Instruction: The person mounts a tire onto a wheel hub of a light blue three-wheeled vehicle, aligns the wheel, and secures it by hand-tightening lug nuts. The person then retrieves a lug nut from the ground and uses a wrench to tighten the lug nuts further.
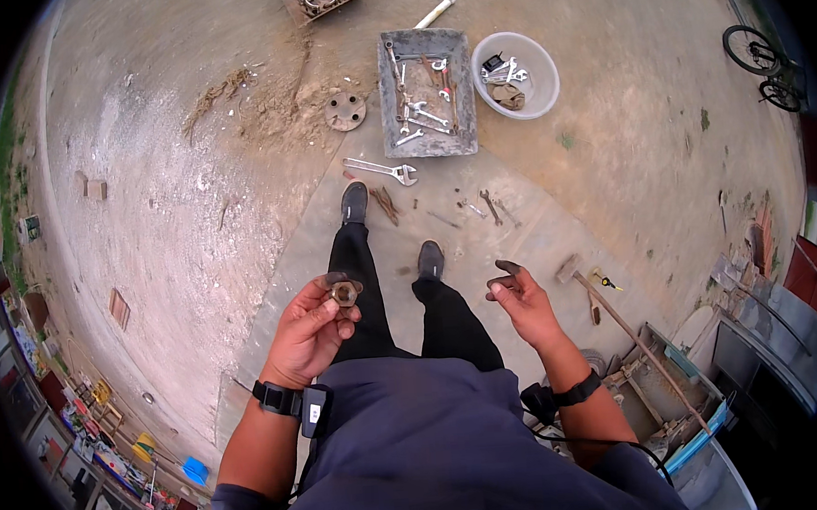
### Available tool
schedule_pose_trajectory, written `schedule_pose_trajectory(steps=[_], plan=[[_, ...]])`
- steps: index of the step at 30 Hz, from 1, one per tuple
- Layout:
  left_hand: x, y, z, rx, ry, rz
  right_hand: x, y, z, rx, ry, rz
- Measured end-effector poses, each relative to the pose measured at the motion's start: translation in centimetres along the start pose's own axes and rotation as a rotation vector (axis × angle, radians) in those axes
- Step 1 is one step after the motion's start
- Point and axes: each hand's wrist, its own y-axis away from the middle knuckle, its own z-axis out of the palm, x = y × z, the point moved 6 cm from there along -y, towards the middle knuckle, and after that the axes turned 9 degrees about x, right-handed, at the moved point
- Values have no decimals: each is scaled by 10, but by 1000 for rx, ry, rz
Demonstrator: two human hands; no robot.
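In front of my left thigh, my left hand [310, 331] pinches a rusty hex nut [344, 294] between thumb and fingers, its hole facing up. My right hand [526, 309] hovers in front of my right side with bent, parted fingers, and nothing shows in it. Beyond my feet lies a large adjustable wrench [380, 170]. A grey tray [465, 88] farther ahead holds several wrenches. To its right stands a white plastic tub [550, 83] with more wrenches, a brown cloth and a small black object.
A round metal plate with holes [345, 112] lies left of the tray. On the ground ahead are pliers [385, 205], an open-ended wrench [491, 207] and small parts. A long-handled hammer [633, 335] leans over a wooden-framed box at right. A bicycle [764, 65] stands far right.
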Motion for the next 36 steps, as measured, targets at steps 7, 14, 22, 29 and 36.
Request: schedule_pose_trajectory(steps=[7, 14, 22, 29, 36], plan=[[61, -59, 40, -212, -79, -178, -185, -5, 117, -68, 225, -509], [102, -88, 21, -186, -112, -353, -240, -37, 185, 31, 255, -689], [128, -112, 6, -202, -98, -421, -249, -58, 211, 82, 264, -663], [140, -121, 0, -195, -82, -430, -261, -66, 221, 178, 225, -670], [146, -126, -1, -201, -75, -428, -270, -71, 222, 233, 190, -689]])
